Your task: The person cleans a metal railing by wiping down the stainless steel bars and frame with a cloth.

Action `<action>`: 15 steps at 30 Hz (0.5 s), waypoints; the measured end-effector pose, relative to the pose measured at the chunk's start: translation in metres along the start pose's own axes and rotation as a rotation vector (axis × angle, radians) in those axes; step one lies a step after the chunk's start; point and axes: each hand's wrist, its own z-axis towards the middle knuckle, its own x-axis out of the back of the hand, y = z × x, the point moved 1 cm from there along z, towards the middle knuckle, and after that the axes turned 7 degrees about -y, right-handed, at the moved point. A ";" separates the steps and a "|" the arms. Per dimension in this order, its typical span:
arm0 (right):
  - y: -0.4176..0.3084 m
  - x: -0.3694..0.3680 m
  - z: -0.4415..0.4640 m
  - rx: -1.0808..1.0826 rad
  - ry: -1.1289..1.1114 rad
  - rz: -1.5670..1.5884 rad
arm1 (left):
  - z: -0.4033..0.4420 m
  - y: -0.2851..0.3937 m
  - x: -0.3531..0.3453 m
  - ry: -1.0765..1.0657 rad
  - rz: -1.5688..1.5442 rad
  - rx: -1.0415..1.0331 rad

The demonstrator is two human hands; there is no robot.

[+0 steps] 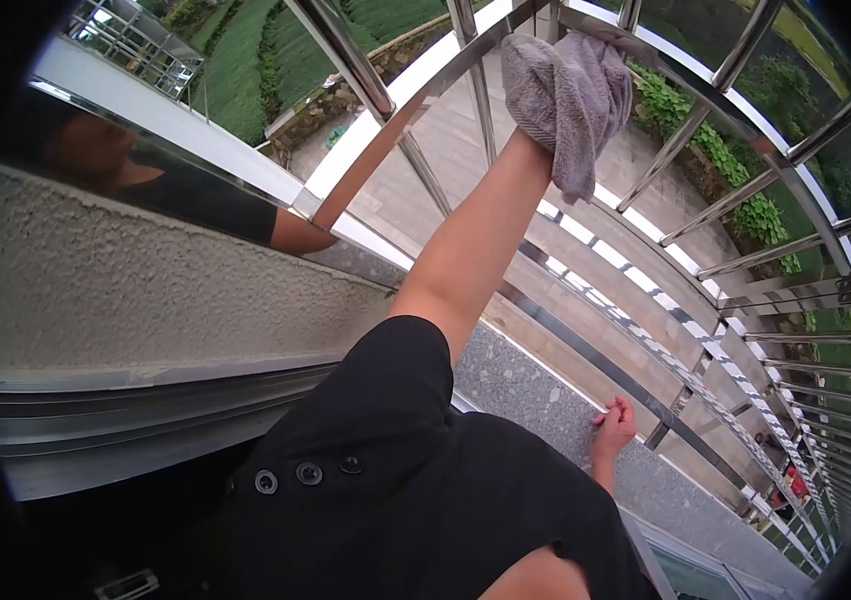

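My left arm reaches up and away over the ledge. A grey-purple towel (570, 105) covers my left hand, so the fingers are hidden; the cloth bunches around it and drapes over a shiny metal rail (605, 38) of the window cage. My right hand (614, 428) is at the lower right, above the edge of the speckled granite sill (520, 385). Its fingers are loosely curled and a little apart, with nothing visible in them.
Polished metal bars (680, 140) curve around the right side, with a lower grid of slats (635, 375). A rough plaster wall (145, 285) and metal window track (165, 425) are at the left. Far below lie paving and green plants (745, 200).
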 end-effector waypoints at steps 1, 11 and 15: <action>0.003 -0.001 0.008 0.046 0.027 -0.026 | -0.001 -0.001 0.001 0.008 -0.018 -0.002; -0.017 -0.022 0.045 0.362 0.027 -0.712 | 0.002 0.007 -0.004 -0.021 -0.095 -0.062; -0.025 -0.026 0.046 0.320 0.041 -0.804 | -0.005 0.011 0.007 -0.044 -0.111 -0.142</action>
